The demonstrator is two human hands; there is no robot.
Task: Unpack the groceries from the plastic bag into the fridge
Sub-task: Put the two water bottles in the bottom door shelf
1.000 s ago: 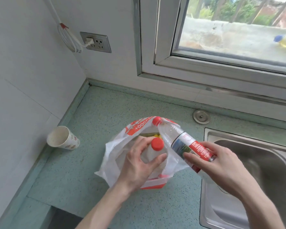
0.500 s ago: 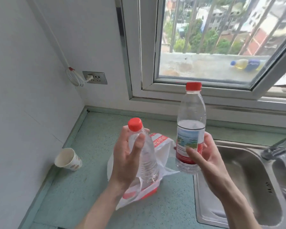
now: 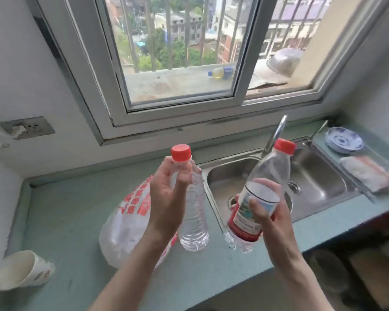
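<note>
Bottles (image 3: 192, 212) aloft (bag (image 3: 130, 227) below).

Left hand (image 3: 166, 198) gripping unlabelled bottle (image 3: 192, 212), right hand (image 3: 267, 212) gripping labelled bottle (image 3: 256, 198), both above counter (image 3: 72, 216); plastic bag (image 3: 130, 223) behind left wrist.

plain bottle (image 3: 192, 212) upright, held | labelled bottle (image 3: 256, 203) tilted, held | plastic bag (image 3: 130, 223) on counter

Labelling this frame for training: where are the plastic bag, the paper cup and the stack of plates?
plastic bag (image 3: 124, 234), head view, clear side
paper cup (image 3: 35, 271), head view, outer wall
stack of plates (image 3: 344, 140), head view, top plate
</note>
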